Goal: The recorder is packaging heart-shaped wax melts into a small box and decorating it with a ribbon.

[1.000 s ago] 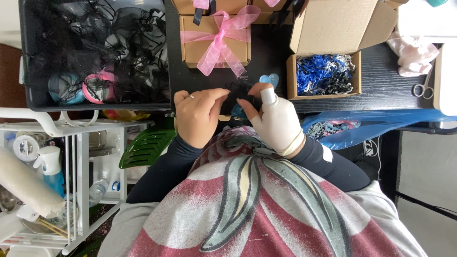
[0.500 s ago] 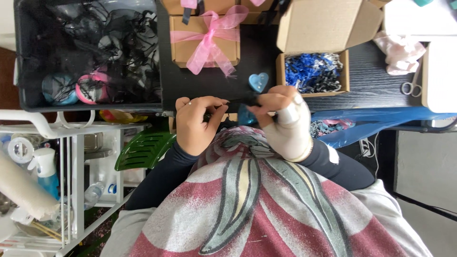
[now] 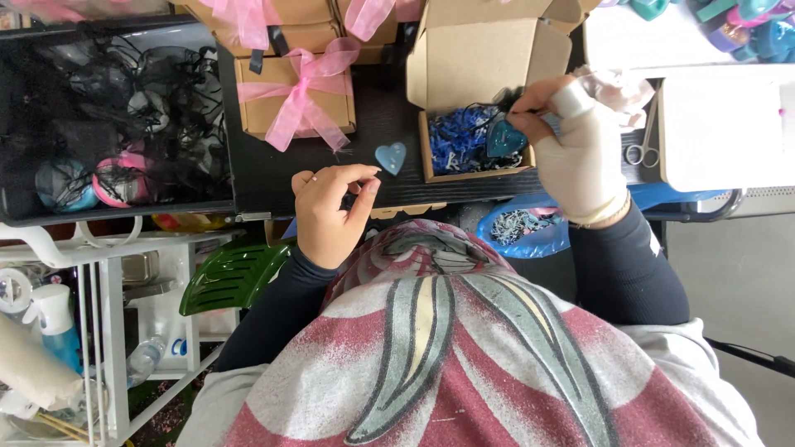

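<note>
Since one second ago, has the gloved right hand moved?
Yes. The right hand went from the left hand at the table edge over to the open box, now holding a dark heart above it.

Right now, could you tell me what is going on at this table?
A person is packing small heart-shaped pieces into boxes. The right hand, gloved, holds a dark teal heart over the open cardboard box lined with blue paper shreds. The left hand pinches something too small to tell. A light blue heart lies on the black table, beside a ribboned box.
</note>
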